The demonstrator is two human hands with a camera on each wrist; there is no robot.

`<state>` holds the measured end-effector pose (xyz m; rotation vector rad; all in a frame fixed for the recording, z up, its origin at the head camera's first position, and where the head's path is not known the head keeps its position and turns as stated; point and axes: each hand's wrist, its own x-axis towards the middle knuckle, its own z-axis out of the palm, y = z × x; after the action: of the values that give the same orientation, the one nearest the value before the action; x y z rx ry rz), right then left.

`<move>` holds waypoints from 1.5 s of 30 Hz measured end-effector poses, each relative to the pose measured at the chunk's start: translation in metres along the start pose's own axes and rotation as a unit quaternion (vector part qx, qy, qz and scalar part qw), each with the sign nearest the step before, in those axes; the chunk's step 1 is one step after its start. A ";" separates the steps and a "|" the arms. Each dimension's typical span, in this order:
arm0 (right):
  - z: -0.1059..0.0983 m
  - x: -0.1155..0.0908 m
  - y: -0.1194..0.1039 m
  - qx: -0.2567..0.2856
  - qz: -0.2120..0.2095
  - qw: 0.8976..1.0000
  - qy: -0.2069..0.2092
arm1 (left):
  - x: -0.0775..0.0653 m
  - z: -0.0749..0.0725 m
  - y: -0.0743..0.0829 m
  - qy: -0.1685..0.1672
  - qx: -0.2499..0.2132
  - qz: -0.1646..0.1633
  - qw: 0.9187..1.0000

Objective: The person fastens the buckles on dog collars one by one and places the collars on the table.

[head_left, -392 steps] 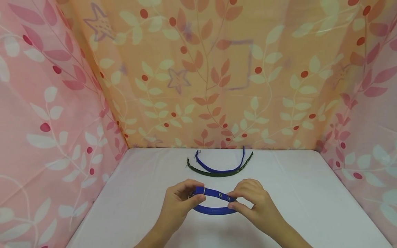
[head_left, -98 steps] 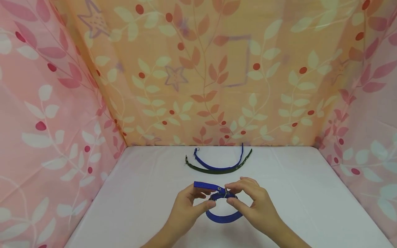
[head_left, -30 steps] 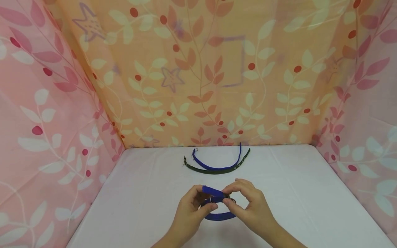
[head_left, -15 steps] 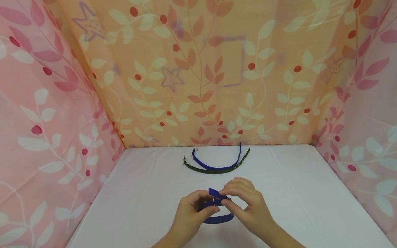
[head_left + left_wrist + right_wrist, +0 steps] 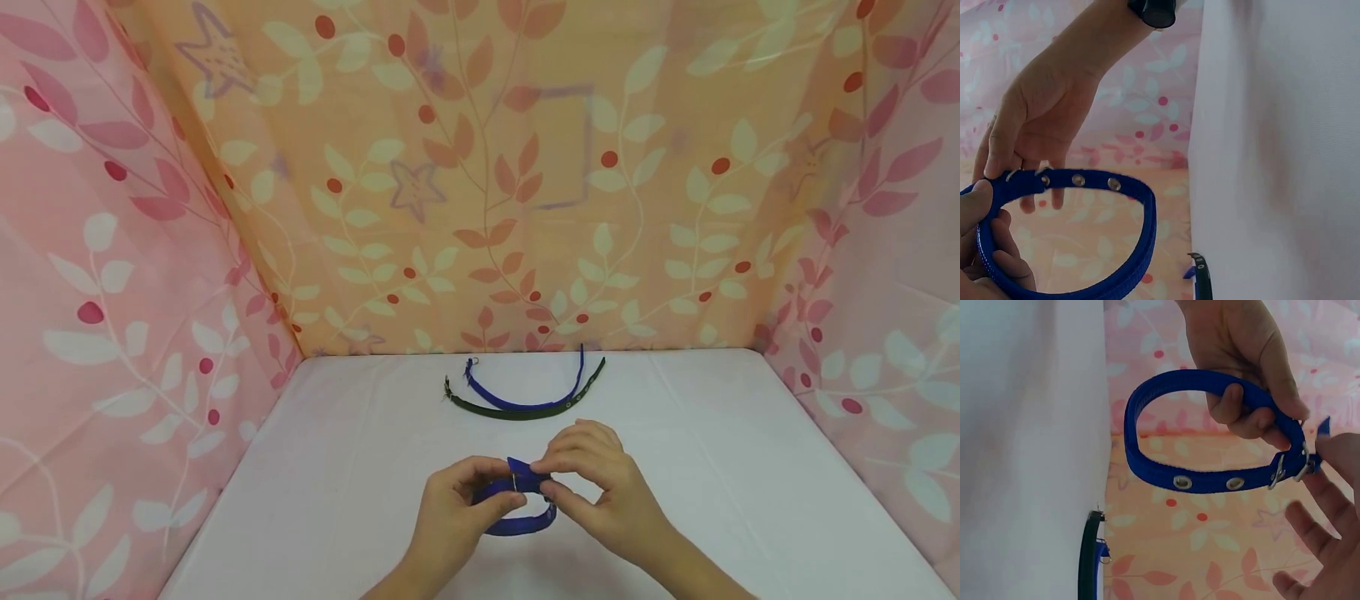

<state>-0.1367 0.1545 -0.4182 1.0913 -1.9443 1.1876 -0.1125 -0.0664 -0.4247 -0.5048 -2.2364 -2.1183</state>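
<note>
A blue buckled collar (image 5: 521,527) with metal eyelets is held up above the table as a closed loop. My left hand (image 5: 457,512) grips its left side between thumb and fingers. My right hand (image 5: 600,483) pinches the strap near its short free tip (image 5: 517,467), by the metal keeper ring. In the right wrist view, the buckle hardware (image 5: 1300,464) sits between both hands, and the blue tip (image 5: 1324,427) pokes up by the right thumb. Eyelets (image 5: 1079,180) show along the band in the left wrist view. The exact seat of the buckle prong is hidden.
Farther back on the white table (image 5: 337,467) lie a dark green collar (image 5: 517,414) and another blue collar (image 5: 498,402), both unfastened and curved, touching or nearly so. Floral cloth walls (image 5: 480,208) enclose the back and both sides.
Since the earliest frame the loop has become smaller and turned. The strap's free end, long and pointing left 3.3 s ago, now shows only a short tip. Both hands stay close together.
</note>
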 end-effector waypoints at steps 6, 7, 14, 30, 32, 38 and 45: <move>0.002 -0.002 -0.001 0.020 -0.032 0.999 -0.007 | 0.000 -0.001 -0.001 -0.028 -0.001 0.032 0.999; 0.002 -0.002 -0.001 0.017 -0.033 0.999 -0.004 | 0.000 -0.001 -0.001 -0.026 0.008 0.032 0.999; -0.004 0.001 -0.002 -0.018 -0.039 0.999 -0.001 | 0.001 -0.003 -0.001 -0.006 0.044 0.039 0.998; -0.006 0.003 -0.006 -0.042 -0.029 0.999 0.005 | 0.001 0.002 -0.008 -0.001 0.052 0.093 0.994; -0.009 0.004 -0.006 -0.040 -0.025 0.999 -0.002 | 0.001 0.002 -0.006 0.002 0.048 0.095 0.994; -0.015 0.005 -0.006 -0.032 -0.013 0.999 -0.033 | 0.001 0.001 -0.003 0.002 0.030 0.102 0.994; -0.019 0.006 -0.005 -0.027 -0.006 0.997 -0.072 | 0.000 0.000 -0.002 -0.012 0.027 0.097 0.995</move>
<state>-0.1335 0.1688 -0.4029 1.1876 -2.0637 1.0683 -0.1134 -0.0664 -0.4270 -0.7154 -2.1500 -1.9622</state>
